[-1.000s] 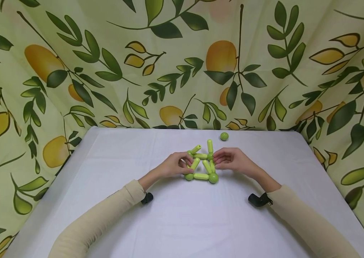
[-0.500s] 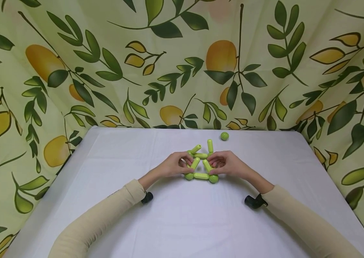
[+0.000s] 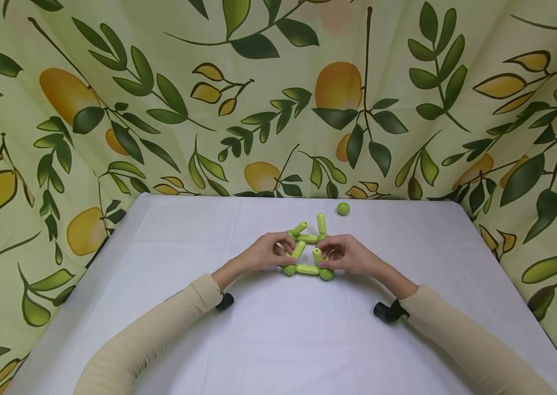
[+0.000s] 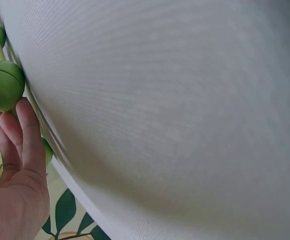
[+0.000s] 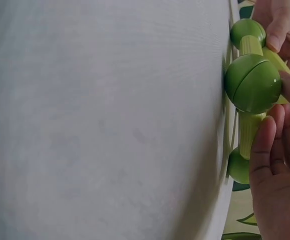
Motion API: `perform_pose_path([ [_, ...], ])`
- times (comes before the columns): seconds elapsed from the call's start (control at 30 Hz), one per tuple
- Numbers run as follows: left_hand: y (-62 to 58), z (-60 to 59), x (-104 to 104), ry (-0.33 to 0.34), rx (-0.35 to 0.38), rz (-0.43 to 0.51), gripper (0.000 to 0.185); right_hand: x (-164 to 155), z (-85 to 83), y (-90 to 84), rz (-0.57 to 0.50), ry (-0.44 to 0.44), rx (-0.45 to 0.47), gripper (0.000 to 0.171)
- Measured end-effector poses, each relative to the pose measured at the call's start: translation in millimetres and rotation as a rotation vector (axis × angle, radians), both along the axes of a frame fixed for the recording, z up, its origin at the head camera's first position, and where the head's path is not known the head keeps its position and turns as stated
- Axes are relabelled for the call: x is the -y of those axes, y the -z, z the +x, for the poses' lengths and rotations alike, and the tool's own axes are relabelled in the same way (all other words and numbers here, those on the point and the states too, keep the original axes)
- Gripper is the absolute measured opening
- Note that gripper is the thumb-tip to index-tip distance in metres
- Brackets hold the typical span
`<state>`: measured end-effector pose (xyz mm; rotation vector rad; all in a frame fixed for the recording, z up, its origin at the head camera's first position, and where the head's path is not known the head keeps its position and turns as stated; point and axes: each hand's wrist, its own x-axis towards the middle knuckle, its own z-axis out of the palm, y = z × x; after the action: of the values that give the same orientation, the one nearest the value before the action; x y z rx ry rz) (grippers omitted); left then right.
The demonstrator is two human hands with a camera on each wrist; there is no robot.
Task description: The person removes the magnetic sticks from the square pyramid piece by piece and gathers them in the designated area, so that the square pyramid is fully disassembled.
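Note:
A square frame of light-green rods [image 3: 307,270] and darker green balls lies on the white table, with a rod rising from each corner. My left hand [image 3: 271,252] holds its left side, thumb at the front left ball [image 3: 289,270]. At the front right ball [image 3: 327,274], my right hand [image 3: 351,255] grips the corner. In the right wrist view the thumb touches that ball [image 5: 252,84], and the fingers lie along the side rod [image 5: 250,135]. The front right upright rod [image 3: 318,255] tilts, its holed end facing up. My right fingers partly hide the right side.
A loose green ball [image 3: 343,208] sits near the table's back edge, behind the frame. The table [image 3: 278,334] has a white cloth, and a leaf-and-fruit patterned curtain [image 3: 278,109] hangs behind it. Each wrist carries a black camera mount [image 3: 389,311].
My right hand has moved left onto the front right corner and taken hold there. The upright rod at that corner has swung rightward, toward me. My left hand stays put.

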<state>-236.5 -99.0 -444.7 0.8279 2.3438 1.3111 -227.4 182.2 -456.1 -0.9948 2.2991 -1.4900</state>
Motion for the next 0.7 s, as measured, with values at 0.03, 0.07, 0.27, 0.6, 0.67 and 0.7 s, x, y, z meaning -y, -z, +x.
perform_pose_path([
  [0.03, 0.0, 0.0, 0.0, 0.000, 0.002, 0.001, 0.027, 0.2, 0.3, -0.4, -0.005, -0.008, -0.004, 0.030],
  [0.07, -0.1, 0.0, -0.1, 0.000, 0.005, 0.002, 0.027, 0.2, 0.7, -1.0, -0.008, -0.014, -0.003, 0.030],
  [0.27, -0.3, 0.5, -0.5, 0.005, 0.006, -0.005, 0.027, 0.1, 0.1, -5.6, -0.001, 0.005, -0.019, 0.031],
  [0.6, -3.5, 3.6, -1.2, 0.004, -0.005, 0.004, 0.027, -20.1, -8.5, -22.3, -0.050, 0.055, -0.047, 0.031],
  [0.67, -3.8, 3.8, -1.0, 0.003, -0.005, 0.006, 0.027, -26.8, -10.1, -23.5, -0.048, 0.081, -0.048, 0.033],
  [0.7, -3.7, 3.7, -0.8, 0.003, -0.005, 0.006, 0.027, -30.1, -10.9, -23.6, -0.046, 0.092, -0.053, 0.033],
])
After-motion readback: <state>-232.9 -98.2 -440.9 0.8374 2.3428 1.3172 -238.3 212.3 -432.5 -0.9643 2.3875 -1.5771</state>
